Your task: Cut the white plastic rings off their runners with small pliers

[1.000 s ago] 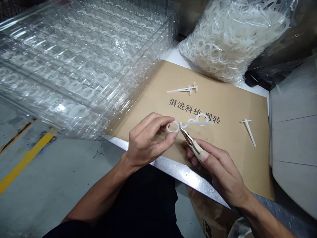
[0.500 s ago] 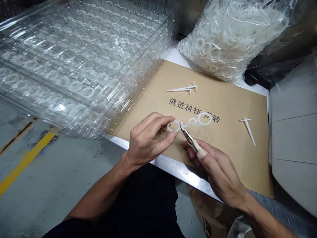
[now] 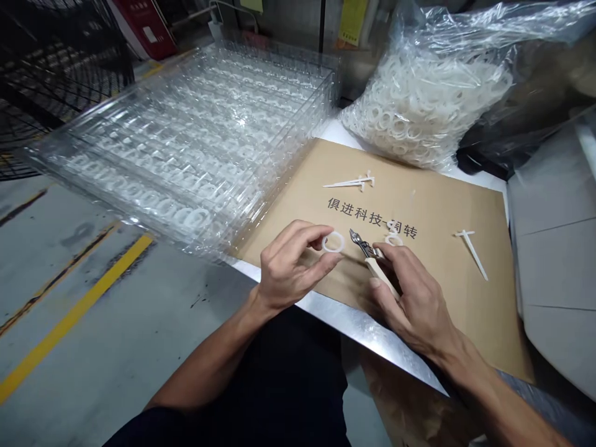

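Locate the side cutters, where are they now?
In the head view, the side cutters are held in the right hand over the cardboard sheet, tips pointing left toward the white plastic ring pinched in the left hand.

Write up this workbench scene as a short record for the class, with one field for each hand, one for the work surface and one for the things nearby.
left hand: left hand pinches a white plastic ring
right hand: right hand grips cream-handled side cutters
surface: printed cardboard sheet on a steel-edged table
on sheet: white plastic offcuts, a T-shaped plastic runner
nearby: stacked clear trays of white rings, plastic bag of white rings
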A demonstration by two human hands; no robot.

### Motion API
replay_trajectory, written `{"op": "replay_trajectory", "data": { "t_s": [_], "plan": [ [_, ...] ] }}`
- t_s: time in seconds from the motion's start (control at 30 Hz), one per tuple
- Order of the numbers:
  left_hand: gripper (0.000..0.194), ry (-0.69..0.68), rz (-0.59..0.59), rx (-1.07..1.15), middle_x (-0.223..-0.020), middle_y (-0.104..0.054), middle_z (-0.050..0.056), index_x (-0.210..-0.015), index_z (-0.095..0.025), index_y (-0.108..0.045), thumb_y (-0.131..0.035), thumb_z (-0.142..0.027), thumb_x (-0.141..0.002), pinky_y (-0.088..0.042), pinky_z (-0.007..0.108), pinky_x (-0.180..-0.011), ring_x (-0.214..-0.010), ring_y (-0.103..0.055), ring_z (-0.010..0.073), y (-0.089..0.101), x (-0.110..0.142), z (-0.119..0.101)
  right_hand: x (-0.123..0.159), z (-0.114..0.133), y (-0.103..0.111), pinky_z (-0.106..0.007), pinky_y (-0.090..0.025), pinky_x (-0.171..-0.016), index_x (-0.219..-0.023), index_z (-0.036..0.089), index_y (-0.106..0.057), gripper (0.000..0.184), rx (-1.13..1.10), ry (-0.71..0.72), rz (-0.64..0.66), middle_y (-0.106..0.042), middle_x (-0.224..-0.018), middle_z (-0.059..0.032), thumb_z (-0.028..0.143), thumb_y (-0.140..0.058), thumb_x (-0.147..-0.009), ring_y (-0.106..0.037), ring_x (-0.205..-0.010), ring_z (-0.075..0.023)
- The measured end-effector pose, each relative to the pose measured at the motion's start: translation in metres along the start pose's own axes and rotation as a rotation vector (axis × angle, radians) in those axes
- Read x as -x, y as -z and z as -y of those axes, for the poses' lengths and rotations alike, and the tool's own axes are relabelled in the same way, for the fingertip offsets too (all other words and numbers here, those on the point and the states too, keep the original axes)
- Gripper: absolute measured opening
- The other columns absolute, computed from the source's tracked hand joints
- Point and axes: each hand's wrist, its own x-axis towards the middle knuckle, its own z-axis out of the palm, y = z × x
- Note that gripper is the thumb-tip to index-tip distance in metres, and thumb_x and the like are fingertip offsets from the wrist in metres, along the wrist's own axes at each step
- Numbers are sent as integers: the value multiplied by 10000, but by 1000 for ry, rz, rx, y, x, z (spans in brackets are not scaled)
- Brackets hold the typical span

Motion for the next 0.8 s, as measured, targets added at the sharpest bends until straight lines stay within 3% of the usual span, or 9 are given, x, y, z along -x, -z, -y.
{"op": "replay_trajectory", "data": {
  "t_s": [0.07, 0.13, 0.23, 0.33, 0.43, 0.6, 0.7, 0.8],
  "plan": [
    [248, -8, 20, -36, -913, -711, 40, -1131, -153, -696, -782, -271, -930, -571, 255, -732, -779, -644, 124, 2, 0, 1, 0, -1, 1, -422, -565, -820, -1349, 137, -543, 371, -5, 33, -40, -671, -1097, -145, 243, -560, -994, -674, -937, -276],
    [206, 13, 116, -131, -946, -716, 54, -1122, -148, -688, -735, -262, -958, -563, 275, -763, -807, -648, 139, 4, -1, 5, -2, -2, 6, -430, -567, -847, -1372, 147, -542, 400, -9, 46, -105, -667, -1138, -151, 243, -564, -984, -674, -963, -280],
    [166, 64, 308, -343, -1003, -713, 80, -1116, -151, -688, -653, -245, -984, -547, 340, -826, -892, -662, 194, 7, -6, 17, -6, -5, 17, -426, -557, -845, -1361, 163, -569, 388, 30, -20, -219, -660, -1137, -146, 271, -552, -989, -661, -944, -274],
    [162, 81, 385, -444, -1007, -698, 82, -1108, -159, -693, -633, -241, -983, -534, 370, -864, -947, -659, 227, 7, -11, 27, -9, -14, 29, -421, -550, -832, -1328, 165, -598, 369, 82, -89, -317, -662, -1101, -137, 317, -532, -999, -653, -920, -268],
    [172, 79, 374, -372, -996, -693, 74, -1129, -155, -687, -638, -228, -981, -541, 348, -861, -914, -662, 203, 9, -13, 22, -10, -25, 36, -431, -544, -851, -1320, 170, -609, 372, 125, -109, -353, -671, -1087, -132, 347, -520, -1004, -655, -916, -271],
    [178, 53, 249, -110, -974, -724, 58, -1126, -150, -695, -690, -188, -953, -570, 277, -795, -844, -681, 146, 18, -9, -18, -10, -48, 26, -484, -534, -902, -1352, 159, -606, 429, 247, -193, -264, -671, -1096, -158, 404, -547, -1004, -650, -936, -312],
    [206, -3, 134, -47, -918, -725, 42, -1130, -159, -702, -746, -201, -933, -579, 268, -775, -819, -681, 139, 24, -5, -43, -11, -56, 16, -562, -505, -971, -1412, 111, -558, 517, 385, -219, -169, -648, -1188, -222, 429, -540, -1004, -630, -1073, -381],
    [268, -51, 87, 6, -886, -717, 38, -1140, -154, -698, -806, -232, -907, -579, 257, -752, -793, -679, 135, 29, -2, -61, -11, -51, 15, -692, -394, -1078, -1460, 94, -517, 606, 451, -203, -91, -574, -1370, -279, 466, -577, -985, -526, -1290, -465]
  ]
}}
